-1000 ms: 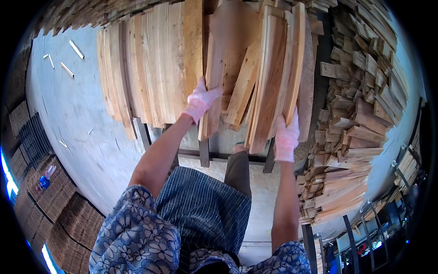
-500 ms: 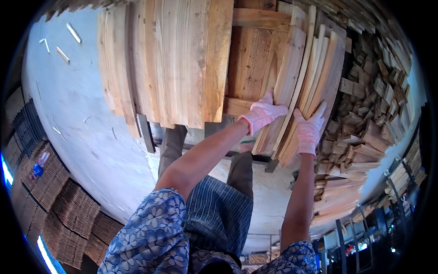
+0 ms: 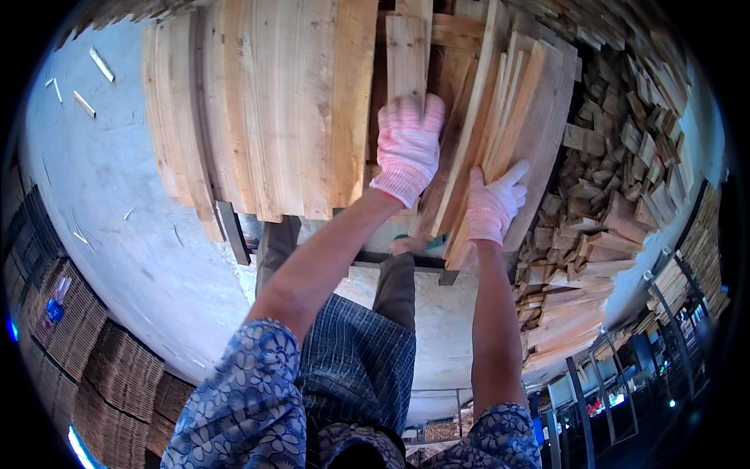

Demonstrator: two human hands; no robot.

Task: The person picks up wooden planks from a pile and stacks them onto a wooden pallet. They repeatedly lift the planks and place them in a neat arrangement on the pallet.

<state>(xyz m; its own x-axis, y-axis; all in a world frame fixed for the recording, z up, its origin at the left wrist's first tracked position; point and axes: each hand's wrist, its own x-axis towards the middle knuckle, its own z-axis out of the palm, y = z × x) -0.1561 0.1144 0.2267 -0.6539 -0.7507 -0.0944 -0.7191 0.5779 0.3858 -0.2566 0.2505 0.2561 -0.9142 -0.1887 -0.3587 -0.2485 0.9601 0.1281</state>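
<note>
My left hand [image 3: 408, 144], in a pink-and-white knitted glove, has its fingers curled over the near end of a pale plank [image 3: 406, 59]. This plank lies over the gap between two groups of boards. On the left is a broad row of pale boards [image 3: 273, 102]. On the right, several narrower planks [image 3: 500, 109] stand close together. My right hand [image 3: 498, 199], gloved alike, rests on these with thumb and fingers spread. Its undersides of the fingers are hidden.
Dark metal supports [image 3: 234, 233] stick out under the boards. A big heap of wood offcuts [image 3: 617, 180] lies at the right. Slatted brown stacks [image 3: 117, 375] stand at lower left. Thin wood scraps [image 3: 101, 64] lie on the pale floor [image 3: 101, 172].
My left hand has moved left and up from the right-hand planks, and a plank now lies under its fingers over the gap. My right hand stays on the right-hand planks. The view has shifted slightly.
</note>
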